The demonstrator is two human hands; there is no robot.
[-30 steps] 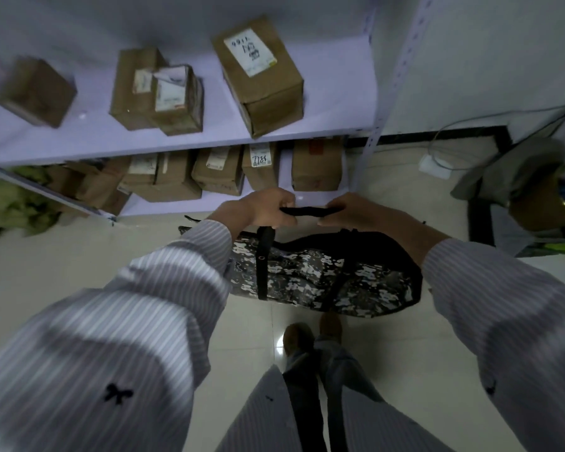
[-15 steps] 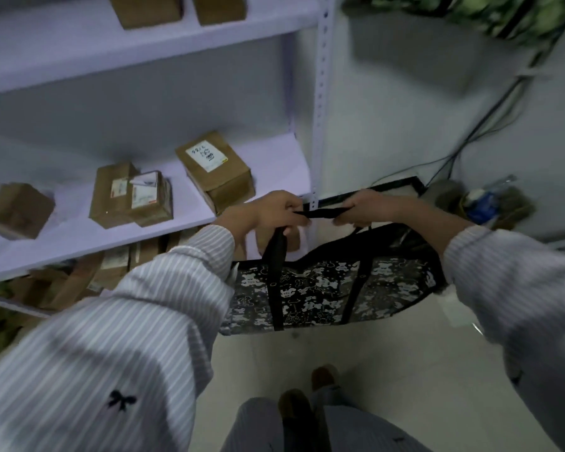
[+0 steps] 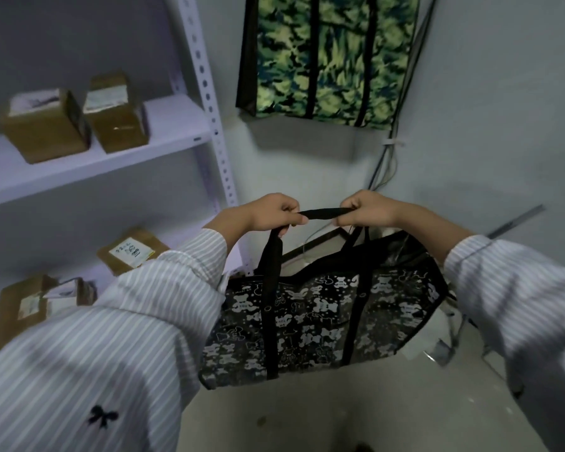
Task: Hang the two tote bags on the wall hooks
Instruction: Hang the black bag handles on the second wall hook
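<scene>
So over at 9 o'clock there's the shelf [image 3: 163,138] with cardboard boxes [image 3: 44,125], not part of this. Left hand [image 3: 268,213] is clenched on the black strap [image 3: 323,213] of the black bag [image 3: 323,321], and the right hand [image 3: 369,212] is clenched on the same strap just beside it, short stretch pulled flat between them. The bag hangs below the hands, around dead center to 5 o'clock, clear of the floor. The green bag [image 3: 327,57] is on the wall at 12 o'clock, looks already hung.

No hook visible, it's cut off above or hidden, so I can't tell where the free one is. My take: keep that strap stretched flat and open like a loop, lift it above the hook, then lower it on. Mind the cables [image 3: 388,158] at 1 o'clock, easy to snag.
</scene>
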